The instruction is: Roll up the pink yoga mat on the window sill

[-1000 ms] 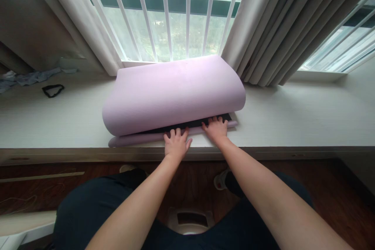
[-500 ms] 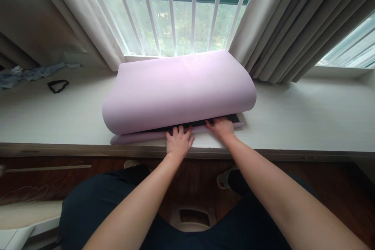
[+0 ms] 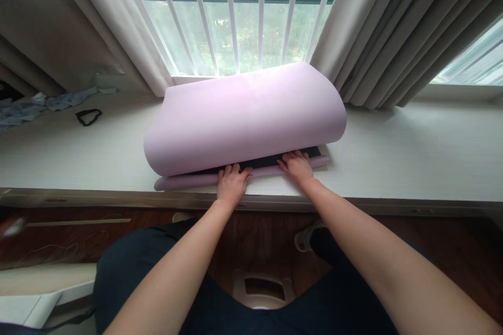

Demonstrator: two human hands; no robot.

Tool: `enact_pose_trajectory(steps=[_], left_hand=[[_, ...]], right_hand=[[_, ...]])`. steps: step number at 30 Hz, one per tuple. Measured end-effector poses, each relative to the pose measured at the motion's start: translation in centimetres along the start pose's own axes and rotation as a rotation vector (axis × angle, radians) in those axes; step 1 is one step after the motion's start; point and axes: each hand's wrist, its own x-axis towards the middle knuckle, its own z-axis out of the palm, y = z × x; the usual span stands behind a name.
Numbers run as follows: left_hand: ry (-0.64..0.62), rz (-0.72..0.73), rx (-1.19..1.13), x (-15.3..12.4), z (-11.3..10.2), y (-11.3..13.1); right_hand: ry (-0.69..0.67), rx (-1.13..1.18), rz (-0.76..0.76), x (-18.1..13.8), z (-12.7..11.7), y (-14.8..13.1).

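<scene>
A lilac mat (image 3: pixel 243 115) with a black inner face lies folded over in a broad loop on the white windowsill ledge. Its near edge is curled into a narrow roll along the ledge's front. My left hand (image 3: pixel 231 184) curls its fingers over the middle of that roll, thumb toward the right. Farther right, my right hand (image 3: pixel 297 167) holds the same rolled edge near its right end. Both sets of fingertips reach onto the black strip that shows under the loop. The undersides of the fingers are hidden.
The white ledge (image 3: pixel 412 152) runs across the view below a barred window (image 3: pixel 239 21). Grey curtains (image 3: pixel 373 36) hang on both sides. A black band (image 3: pixel 88 116) and crumpled grey cloth (image 3: pixel 70 99) lie at left. Below is a stool (image 3: pixel 264 288) between my legs.
My left hand has shifted slightly left along the rolled edge, and its fingers have drawn closer together. The near roll looks a little more curled at the right. The view has shifted slightly.
</scene>
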Motion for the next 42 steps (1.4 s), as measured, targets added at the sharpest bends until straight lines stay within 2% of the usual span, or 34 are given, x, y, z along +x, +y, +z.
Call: enact_pose_trajectory(steps=[8,13,19,23,28,42], left_hand=[[-0.028,-0.038,-0.010,0.2,0.0,0.1],[-0.030,-0.046,-0.013,0.4,0.1,0.1],[-0.027,-0.045,-0.010,0.7,-0.1,-0.1],[-0.023,0.040,-0.009,0.3,-0.3,-1.2],[-0.011,0.145,-0.026,-0.2,-0.5,-2.6],[0.004,0.045,0.029,-0.2,0.1,-2.1]], right_hand=[[0.203,0.022,-0.188,-1.4,0.9,1.5],[0.242,0.075,-0.310,-3.5,0.9,3.0],[0.102,-0.006,-0.205,-3.5,0.1,2.4],[0.048,-0.061,-0.167,-3.3,-0.3,1.8],[0.069,-0.070,-0.147,-3.4,-0.1,1.8],[0.087,0.028,-0.116,-2.7,0.4,2.3]])
